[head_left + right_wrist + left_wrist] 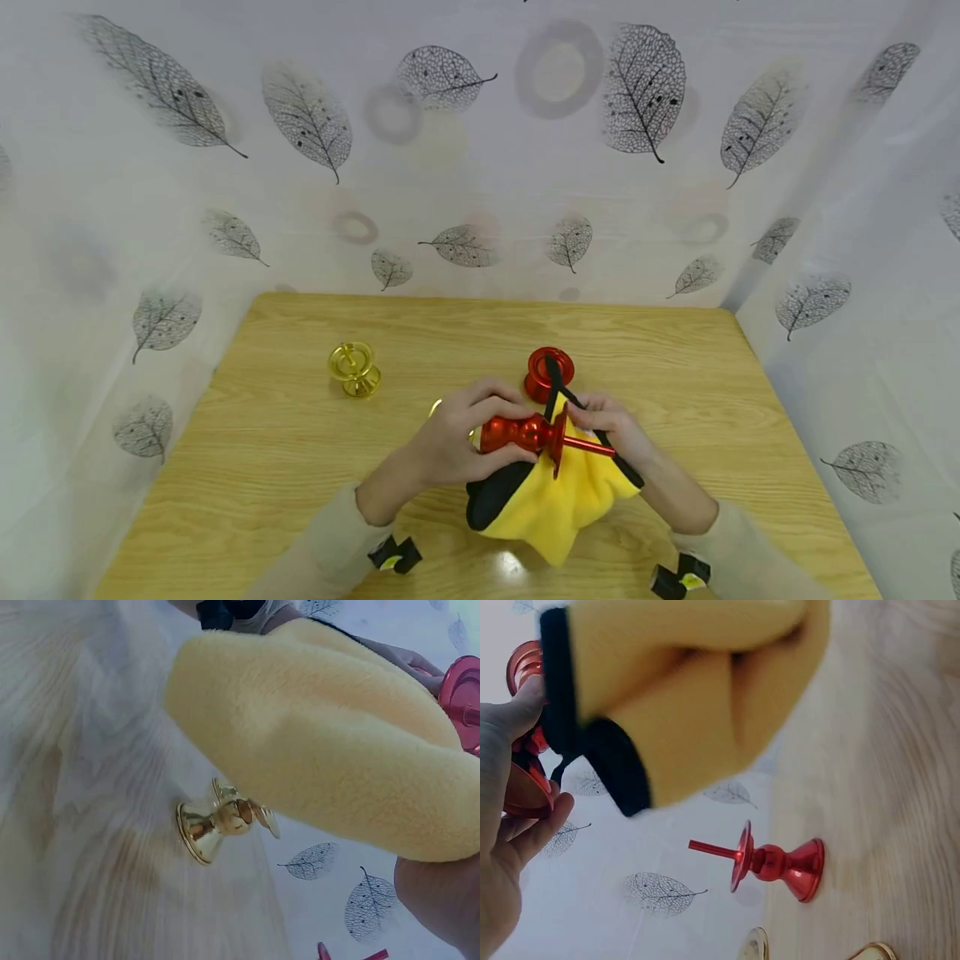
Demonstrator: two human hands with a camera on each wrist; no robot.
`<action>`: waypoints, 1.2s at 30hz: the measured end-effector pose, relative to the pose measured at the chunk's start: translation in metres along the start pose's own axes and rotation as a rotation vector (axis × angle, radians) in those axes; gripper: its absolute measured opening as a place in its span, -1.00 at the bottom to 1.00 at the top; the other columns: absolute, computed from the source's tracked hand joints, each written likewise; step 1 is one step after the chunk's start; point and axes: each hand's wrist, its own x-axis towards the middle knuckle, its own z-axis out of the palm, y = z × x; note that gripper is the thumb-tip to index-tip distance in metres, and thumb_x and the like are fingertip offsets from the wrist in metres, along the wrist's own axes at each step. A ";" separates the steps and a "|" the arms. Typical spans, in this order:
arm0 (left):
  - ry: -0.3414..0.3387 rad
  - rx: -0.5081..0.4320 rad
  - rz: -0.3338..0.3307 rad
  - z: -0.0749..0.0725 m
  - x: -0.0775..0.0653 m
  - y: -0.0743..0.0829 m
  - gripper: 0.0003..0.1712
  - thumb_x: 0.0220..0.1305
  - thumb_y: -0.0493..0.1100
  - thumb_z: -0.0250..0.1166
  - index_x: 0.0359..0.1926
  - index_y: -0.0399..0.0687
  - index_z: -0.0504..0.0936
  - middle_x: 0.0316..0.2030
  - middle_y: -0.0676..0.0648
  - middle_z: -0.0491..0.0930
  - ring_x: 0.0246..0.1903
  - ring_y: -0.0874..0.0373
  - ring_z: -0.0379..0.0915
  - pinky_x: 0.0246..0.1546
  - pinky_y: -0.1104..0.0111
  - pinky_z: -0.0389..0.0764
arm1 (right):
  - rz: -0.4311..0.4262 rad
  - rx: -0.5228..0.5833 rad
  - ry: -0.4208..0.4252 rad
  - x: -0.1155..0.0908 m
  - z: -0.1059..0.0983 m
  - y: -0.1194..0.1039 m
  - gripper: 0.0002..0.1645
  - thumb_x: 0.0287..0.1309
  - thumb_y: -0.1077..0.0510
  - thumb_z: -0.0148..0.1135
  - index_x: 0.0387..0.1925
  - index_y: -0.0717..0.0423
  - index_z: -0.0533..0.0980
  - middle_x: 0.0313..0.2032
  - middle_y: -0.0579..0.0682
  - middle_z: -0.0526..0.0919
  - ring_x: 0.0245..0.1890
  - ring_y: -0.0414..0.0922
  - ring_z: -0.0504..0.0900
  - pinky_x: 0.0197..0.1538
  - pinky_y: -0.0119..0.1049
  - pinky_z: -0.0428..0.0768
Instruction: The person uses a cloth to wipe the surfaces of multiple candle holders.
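My left hand (450, 437) grips a shiny red candle holder (517, 432) by its stem and base, tilted on its side with the spike pointing right. In my right hand (621, 432) is a yellow cloth with black edging (573, 504), its fingers at the rim of the holder's dish. The cloth hangs below both hands, and in the right wrist view the yellow cloth (322, 742) covers most of the right hand. Behind them a second red candle holder (537, 387) stands upright on the table, seen whole in the left wrist view.
A gold candle holder (362, 382) stands toward the back left of the wooden table (262, 467). Another gold piece (435, 407) is mostly hidden behind the left hand. A white leaf-patterned sheet (480, 183) hangs around the back and sides.
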 end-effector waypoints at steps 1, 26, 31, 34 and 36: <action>0.011 0.018 0.008 0.001 0.000 -0.001 -0.49 -0.07 -0.07 0.57 -0.10 -0.16 0.61 -0.18 -0.08 0.55 -0.25 0.21 0.54 -0.21 0.62 0.60 | 0.023 0.072 -0.012 0.000 0.002 0.001 -0.38 0.47 0.32 -0.60 -0.42 0.09 0.46 -0.57 -0.14 0.42 -0.47 -0.30 0.62 -0.37 -0.53 0.60; -0.051 -0.133 -0.477 -0.003 0.002 0.007 -0.62 -0.03 -0.08 0.55 -0.22 0.00 0.57 -0.27 0.08 0.63 -0.37 0.34 0.50 -0.41 0.52 0.61 | -0.499 -1.106 0.663 -0.017 0.007 -0.032 -0.84 0.26 0.44 0.09 -0.25 0.34 0.61 -0.72 -0.14 0.40 -0.80 -0.30 0.26 -0.74 -0.42 0.24; -0.097 -0.185 -0.590 -0.002 0.004 0.008 -0.62 0.00 -0.02 0.53 -0.20 0.05 0.56 -0.31 0.12 0.62 -0.42 0.33 0.51 -0.47 0.45 0.63 | -0.728 -1.316 0.557 -0.008 0.015 -0.031 -0.71 0.05 0.54 0.22 -0.17 0.34 0.65 -0.48 0.11 0.70 -0.75 -0.39 0.30 -0.67 -0.57 0.28; -0.092 -0.210 -0.690 -0.002 0.005 0.009 -0.63 0.02 0.02 0.51 -0.20 0.09 0.56 -0.32 0.12 0.63 -0.46 0.30 0.52 -0.50 0.43 0.63 | -0.848 -1.517 0.343 -0.004 0.019 -0.026 -0.75 0.20 0.40 0.18 -0.09 0.33 0.64 -0.23 0.19 0.75 -0.55 -0.28 0.61 -0.48 -0.65 0.44; -0.082 -0.203 -0.742 -0.003 0.006 0.010 -0.64 0.00 0.04 0.52 -0.23 0.12 0.56 -0.35 0.13 0.62 -0.50 0.29 0.49 -0.56 0.43 0.60 | -0.923 -1.672 0.237 -0.003 0.022 -0.024 -0.73 0.32 0.27 0.11 -0.07 0.30 0.64 -0.11 0.19 0.73 -0.35 -0.13 0.73 -0.32 -0.58 0.58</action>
